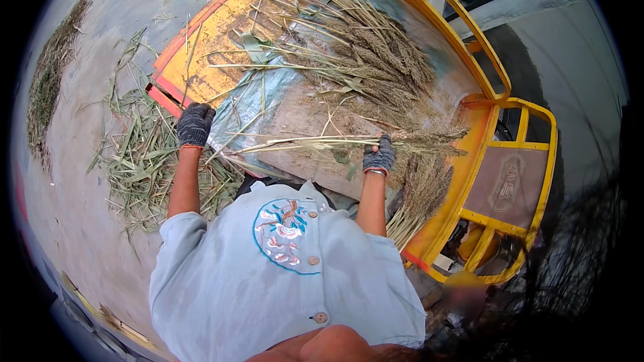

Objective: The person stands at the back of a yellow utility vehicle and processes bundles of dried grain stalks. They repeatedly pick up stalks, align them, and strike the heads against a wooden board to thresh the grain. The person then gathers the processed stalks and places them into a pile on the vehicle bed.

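Observation:
My right hand [380,154], in a dark grey knit glove, grips a small bunch of seed-headed stalks [315,141] near the heads. The pale stems point left across the cart bed and the brown heads spread to the right. At the bed's near left corner is my left hand [196,125], also gloved, its fingers curled together beside the red edge. Whatever it may hold is hidden. Beyond the hands lies a large heap of similar seed-headed stalks [382,50], heads to the right. Another bunch [424,191] rests to the right of my right hand.
The yellow cart bed [176,70] carries a bluish plastic sheet [251,104] and a brown board [292,110]. Yellow rails [463,10] and a seat frame [550,181] stand right. Stripped green leaves [144,161] litter the ground at left, with a dark plant strip [54,87] farther off.

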`<state>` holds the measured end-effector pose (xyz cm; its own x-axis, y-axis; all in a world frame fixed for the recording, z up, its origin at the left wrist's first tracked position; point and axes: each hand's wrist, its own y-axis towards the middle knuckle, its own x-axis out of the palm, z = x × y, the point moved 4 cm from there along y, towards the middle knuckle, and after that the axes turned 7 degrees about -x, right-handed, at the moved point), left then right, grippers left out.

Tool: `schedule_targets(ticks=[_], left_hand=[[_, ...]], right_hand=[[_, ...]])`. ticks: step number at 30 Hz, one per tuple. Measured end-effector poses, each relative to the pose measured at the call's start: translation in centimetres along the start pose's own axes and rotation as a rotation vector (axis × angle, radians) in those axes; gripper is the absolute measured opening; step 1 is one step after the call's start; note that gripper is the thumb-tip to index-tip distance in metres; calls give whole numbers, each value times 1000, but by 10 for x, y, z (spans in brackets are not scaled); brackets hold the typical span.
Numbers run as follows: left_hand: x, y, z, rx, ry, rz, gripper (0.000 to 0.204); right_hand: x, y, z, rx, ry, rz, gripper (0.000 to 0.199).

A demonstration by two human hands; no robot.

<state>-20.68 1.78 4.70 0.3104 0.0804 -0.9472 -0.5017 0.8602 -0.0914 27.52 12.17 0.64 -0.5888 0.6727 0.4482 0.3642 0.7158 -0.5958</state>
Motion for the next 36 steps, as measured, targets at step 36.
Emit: schedule_targets(ticks=[36], left_hand=[[39,-37,0,35,357,-305,17]], right_hand=[[-13,13,-32,-18,-160,417,20]])
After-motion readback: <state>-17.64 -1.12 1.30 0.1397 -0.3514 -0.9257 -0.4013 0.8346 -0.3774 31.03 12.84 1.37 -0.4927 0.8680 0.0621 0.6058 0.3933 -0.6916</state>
